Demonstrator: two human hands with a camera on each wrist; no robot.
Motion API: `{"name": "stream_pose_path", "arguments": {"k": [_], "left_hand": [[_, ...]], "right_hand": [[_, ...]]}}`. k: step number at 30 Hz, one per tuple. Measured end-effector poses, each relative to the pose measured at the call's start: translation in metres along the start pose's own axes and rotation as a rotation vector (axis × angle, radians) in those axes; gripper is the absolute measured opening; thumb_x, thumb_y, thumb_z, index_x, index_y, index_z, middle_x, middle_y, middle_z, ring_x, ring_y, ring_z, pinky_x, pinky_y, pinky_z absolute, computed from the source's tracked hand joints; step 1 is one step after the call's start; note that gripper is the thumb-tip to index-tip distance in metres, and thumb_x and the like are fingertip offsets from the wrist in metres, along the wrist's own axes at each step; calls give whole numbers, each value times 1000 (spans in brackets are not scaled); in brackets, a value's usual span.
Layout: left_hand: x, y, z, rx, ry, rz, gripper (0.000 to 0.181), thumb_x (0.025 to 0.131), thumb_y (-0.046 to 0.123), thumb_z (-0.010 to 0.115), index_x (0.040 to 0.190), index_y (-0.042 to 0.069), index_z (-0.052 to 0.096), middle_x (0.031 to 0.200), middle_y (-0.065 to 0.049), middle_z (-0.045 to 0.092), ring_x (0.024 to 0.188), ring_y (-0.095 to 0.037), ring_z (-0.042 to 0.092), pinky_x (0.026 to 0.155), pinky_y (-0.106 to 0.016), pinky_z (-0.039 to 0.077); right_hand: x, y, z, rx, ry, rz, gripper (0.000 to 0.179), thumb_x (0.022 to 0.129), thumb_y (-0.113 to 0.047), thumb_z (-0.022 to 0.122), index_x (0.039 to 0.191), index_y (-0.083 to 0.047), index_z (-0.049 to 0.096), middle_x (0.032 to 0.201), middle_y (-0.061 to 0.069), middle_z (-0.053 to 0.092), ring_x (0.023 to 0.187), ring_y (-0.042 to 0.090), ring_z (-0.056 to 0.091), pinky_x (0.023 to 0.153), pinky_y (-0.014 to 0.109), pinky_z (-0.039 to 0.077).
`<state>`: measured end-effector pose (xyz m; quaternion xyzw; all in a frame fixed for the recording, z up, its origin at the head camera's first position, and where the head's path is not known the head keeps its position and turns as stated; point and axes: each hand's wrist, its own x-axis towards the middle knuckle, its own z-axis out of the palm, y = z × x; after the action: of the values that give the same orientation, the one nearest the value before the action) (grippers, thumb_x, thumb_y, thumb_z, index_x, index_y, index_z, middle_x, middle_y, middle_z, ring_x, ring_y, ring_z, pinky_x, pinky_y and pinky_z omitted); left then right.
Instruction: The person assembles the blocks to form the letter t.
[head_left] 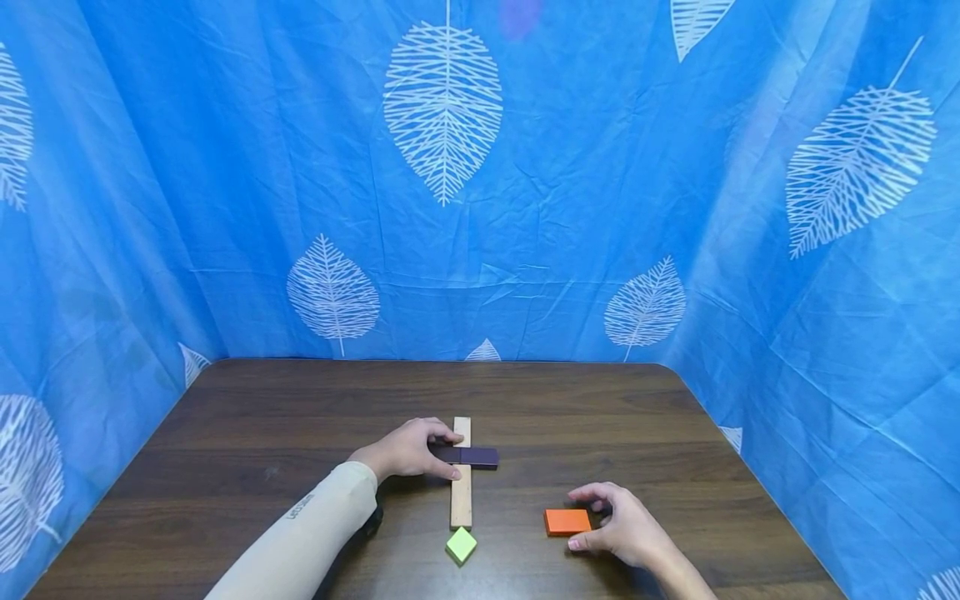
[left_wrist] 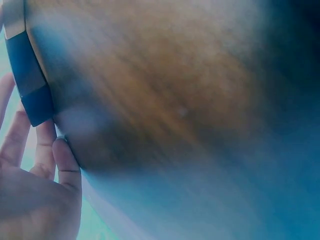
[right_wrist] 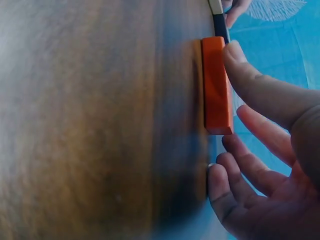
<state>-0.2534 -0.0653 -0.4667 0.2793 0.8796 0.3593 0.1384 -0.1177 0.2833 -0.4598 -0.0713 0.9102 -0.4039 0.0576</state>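
Dark purple blocks (head_left: pixel 478 457), with a seam in them, lie across a pale wooden strip (head_left: pixel 461 500), forming a cross. From the left, my left hand (head_left: pixel 408 450) spans the dark piece's near end, fingertips over the strip beyond it and thumb on this side. The left wrist view shows loosely bent fingers (left_wrist: pixel 44 150) by the dark block's end (left_wrist: pixel 39 106). An orange rectangular block (head_left: pixel 566 522) lies to the right. My right hand (head_left: pixel 626 525) is spread around its right end, forefinger beyond and thumb nearer; in the right wrist view the thumb (right_wrist: pixel 245 67) overlaps the orange block's edge.
A small lime-green block (head_left: pixel 461 546), turned like a diamond, lies at the strip's near end. The dark wood-grain table (head_left: pixel 300 396) reaches back to a blue curtain (head_left: pixel 555 208) with white leaf prints, which also hangs along both sides.
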Motion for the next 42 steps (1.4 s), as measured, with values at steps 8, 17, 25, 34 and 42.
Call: {"name": "stream_pose_path", "arguments": {"k": [8,17,25,34,42], "left_hand": [[-1,0,3,-6,-10,-5,60,77,39,89,127,14,71,116,2,63,106,-19,55,96,-45,45],[-2,4,3,0,-9,-36,60,76,41,89,128,16,71,117,1,62,105,-19,54,96,-46,46],[-4,1,1,8,-5,-38,60,76,40,89,128,17,71,118,1,62,105,-20,54,96,-46,46],[-7,1,0,11,-1,-60,61,75,40,90,128,17,71,121,-1,61,108,-22,54,98,-48,46],[0,6,-2,41,-6,-39,61,76,40,89,129,18,70,122,-2,62,109,-22,54,98,-47,45]], "right_hand": [[1,6,2,14,-31,4,47,68,-20,95,107,-5,74,101,0,67,89,19,58,73,29,48],[0,2,5,30,-49,-25,36,73,-15,91,102,-2,74,87,0,65,75,14,59,64,26,48],[2,-12,20,87,-110,-56,34,75,-13,90,101,-3,72,84,0,64,69,11,59,60,26,49],[4,-34,47,136,-161,-108,31,70,-9,92,94,-8,74,81,-4,64,69,9,58,60,24,48],[5,-50,62,123,-177,-139,30,67,-12,94,90,-11,75,79,-9,64,71,7,57,61,23,47]]}}
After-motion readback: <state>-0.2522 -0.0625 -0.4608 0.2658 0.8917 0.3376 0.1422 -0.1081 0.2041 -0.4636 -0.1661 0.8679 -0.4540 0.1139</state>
